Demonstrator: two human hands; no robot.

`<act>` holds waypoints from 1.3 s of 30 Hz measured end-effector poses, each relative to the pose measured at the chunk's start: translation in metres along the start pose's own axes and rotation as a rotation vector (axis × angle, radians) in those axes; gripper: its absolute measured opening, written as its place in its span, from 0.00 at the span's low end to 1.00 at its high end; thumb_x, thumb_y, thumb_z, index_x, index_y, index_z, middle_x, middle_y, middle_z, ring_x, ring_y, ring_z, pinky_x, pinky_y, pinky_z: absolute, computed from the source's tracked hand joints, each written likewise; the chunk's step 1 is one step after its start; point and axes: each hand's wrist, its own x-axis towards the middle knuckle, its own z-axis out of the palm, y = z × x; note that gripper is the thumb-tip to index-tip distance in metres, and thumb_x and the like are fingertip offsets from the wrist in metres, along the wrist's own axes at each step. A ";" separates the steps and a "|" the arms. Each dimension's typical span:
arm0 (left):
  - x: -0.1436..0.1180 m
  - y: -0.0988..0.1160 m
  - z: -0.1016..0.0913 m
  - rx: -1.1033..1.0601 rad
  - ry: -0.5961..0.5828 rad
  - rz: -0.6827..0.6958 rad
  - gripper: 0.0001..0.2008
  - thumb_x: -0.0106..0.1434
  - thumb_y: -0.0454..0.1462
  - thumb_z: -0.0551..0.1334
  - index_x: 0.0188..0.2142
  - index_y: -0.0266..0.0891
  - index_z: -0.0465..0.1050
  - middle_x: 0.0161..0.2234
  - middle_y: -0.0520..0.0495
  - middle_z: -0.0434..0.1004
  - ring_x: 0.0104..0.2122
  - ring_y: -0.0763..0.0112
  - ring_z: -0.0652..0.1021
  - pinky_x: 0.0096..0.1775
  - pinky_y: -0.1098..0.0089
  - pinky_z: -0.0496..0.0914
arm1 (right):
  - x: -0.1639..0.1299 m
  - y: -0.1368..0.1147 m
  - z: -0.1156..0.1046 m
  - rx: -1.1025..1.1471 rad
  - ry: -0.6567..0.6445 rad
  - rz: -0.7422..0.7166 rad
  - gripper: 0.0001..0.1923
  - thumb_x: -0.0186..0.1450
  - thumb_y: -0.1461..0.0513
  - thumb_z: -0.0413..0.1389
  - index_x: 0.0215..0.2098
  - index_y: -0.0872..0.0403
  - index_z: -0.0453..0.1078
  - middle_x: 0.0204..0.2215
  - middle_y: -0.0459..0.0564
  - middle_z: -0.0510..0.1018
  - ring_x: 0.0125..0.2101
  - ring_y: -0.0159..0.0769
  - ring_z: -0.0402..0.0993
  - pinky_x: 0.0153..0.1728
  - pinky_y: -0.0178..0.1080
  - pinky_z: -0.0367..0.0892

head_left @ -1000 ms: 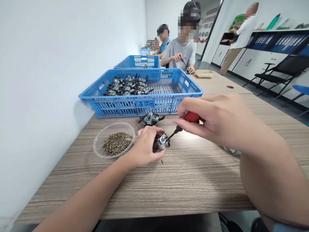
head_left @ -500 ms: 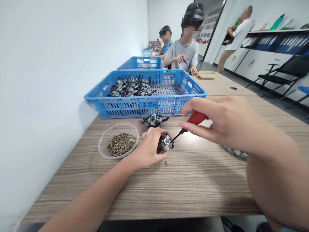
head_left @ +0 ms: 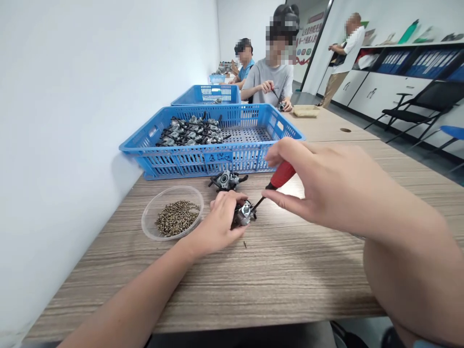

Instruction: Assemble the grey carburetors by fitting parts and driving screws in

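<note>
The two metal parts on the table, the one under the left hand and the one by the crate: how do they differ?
The held part is gripped by the left hand, with the screwdriver in the right hand tipped into it. The loose part lies untouched by the blue crate. The held part is partly covered; the loose one shows fully. Both are small grey metal assemblies with black pieces.

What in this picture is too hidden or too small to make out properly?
Head view, the only one:
- The metal part: the left hand covers most of it.
- The screwdriver tip: too small to see where it meets the part.
- The screws in the clear bowl: too small to tell their type.
- The right hand hides the table behind it.
</note>
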 end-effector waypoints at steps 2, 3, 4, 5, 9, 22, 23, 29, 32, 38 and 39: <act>0.000 0.000 0.000 0.001 0.003 0.007 0.29 0.70 0.38 0.71 0.66 0.45 0.64 0.61 0.37 0.74 0.64 0.44 0.72 0.65 0.42 0.69 | -0.001 0.002 -0.004 0.149 -0.081 -0.082 0.11 0.76 0.56 0.61 0.54 0.50 0.70 0.42 0.51 0.85 0.38 0.46 0.79 0.35 0.43 0.63; 0.000 0.000 0.000 0.004 0.006 0.012 0.28 0.71 0.38 0.71 0.66 0.46 0.64 0.61 0.37 0.74 0.64 0.44 0.73 0.65 0.42 0.70 | -0.001 0.003 -0.005 0.217 -0.114 -0.128 0.08 0.77 0.58 0.59 0.52 0.50 0.71 0.43 0.51 0.85 0.38 0.44 0.79 0.36 0.43 0.64; 0.000 -0.001 0.000 0.008 0.008 0.015 0.28 0.71 0.39 0.71 0.66 0.46 0.65 0.61 0.37 0.74 0.63 0.43 0.73 0.65 0.42 0.70 | 0.000 0.003 -0.006 0.257 -0.132 -0.164 0.04 0.79 0.59 0.57 0.50 0.50 0.72 0.42 0.51 0.84 0.38 0.42 0.78 0.37 0.42 0.64; 0.001 -0.001 0.000 0.014 0.011 0.018 0.27 0.71 0.39 0.71 0.65 0.46 0.65 0.61 0.37 0.75 0.63 0.43 0.73 0.64 0.42 0.70 | 0.000 0.002 -0.007 0.258 -0.133 -0.180 0.05 0.80 0.60 0.55 0.47 0.49 0.73 0.41 0.50 0.84 0.36 0.41 0.77 0.36 0.41 0.63; 0.000 -0.003 0.001 0.042 0.011 0.026 0.26 0.73 0.41 0.70 0.65 0.45 0.64 0.62 0.36 0.74 0.62 0.43 0.73 0.63 0.42 0.69 | 0.003 -0.005 -0.005 0.040 -0.034 -0.104 0.16 0.82 0.53 0.55 0.37 0.49 0.74 0.30 0.48 0.79 0.29 0.39 0.70 0.31 0.41 0.53; 0.001 -0.007 0.003 0.000 0.068 0.046 0.22 0.71 0.42 0.74 0.61 0.46 0.74 0.58 0.40 0.81 0.61 0.46 0.76 0.65 0.43 0.70 | 0.001 0.003 -0.007 0.187 -0.095 -0.126 0.04 0.79 0.63 0.56 0.44 0.50 0.72 0.41 0.52 0.81 0.35 0.42 0.74 0.35 0.41 0.60; 0.001 -0.008 0.004 -0.015 0.093 0.050 0.22 0.70 0.42 0.75 0.60 0.47 0.75 0.57 0.40 0.82 0.61 0.46 0.77 0.64 0.43 0.71 | 0.001 0.001 -0.007 0.150 -0.091 -0.123 0.05 0.79 0.63 0.56 0.42 0.50 0.72 0.40 0.52 0.81 0.33 0.41 0.73 0.35 0.41 0.59; 0.000 -0.012 0.010 -0.043 0.230 0.100 0.25 0.66 0.40 0.80 0.59 0.46 0.78 0.55 0.42 0.84 0.56 0.51 0.81 0.60 0.49 0.75 | -0.003 -0.008 -0.009 -0.015 -0.051 -0.073 0.11 0.79 0.58 0.57 0.36 0.50 0.71 0.31 0.47 0.79 0.27 0.36 0.67 0.30 0.40 0.49; 0.000 -0.010 0.011 -0.032 0.256 0.097 0.25 0.65 0.39 0.81 0.59 0.45 0.78 0.52 0.44 0.86 0.53 0.53 0.82 0.59 0.51 0.76 | -0.004 -0.008 -0.008 -0.056 -0.020 -0.044 0.12 0.78 0.57 0.57 0.36 0.50 0.70 0.28 0.46 0.78 0.25 0.36 0.66 0.29 0.41 0.44; -0.002 -0.006 0.014 -0.058 0.337 0.001 0.24 0.62 0.38 0.82 0.54 0.46 0.78 0.50 0.47 0.86 0.50 0.55 0.84 0.56 0.54 0.77 | -0.001 -0.008 0.000 -0.073 -0.009 0.038 0.09 0.79 0.57 0.55 0.41 0.49 0.71 0.26 0.46 0.76 0.25 0.37 0.66 0.30 0.41 0.46; -0.003 -0.006 0.015 -0.064 0.369 -0.025 0.24 0.61 0.38 0.82 0.53 0.45 0.78 0.49 0.47 0.86 0.50 0.55 0.85 0.56 0.54 0.78 | 0.001 -0.007 0.001 -0.064 -0.011 0.035 0.08 0.80 0.57 0.55 0.42 0.50 0.71 0.28 0.47 0.78 0.27 0.38 0.68 0.30 0.41 0.48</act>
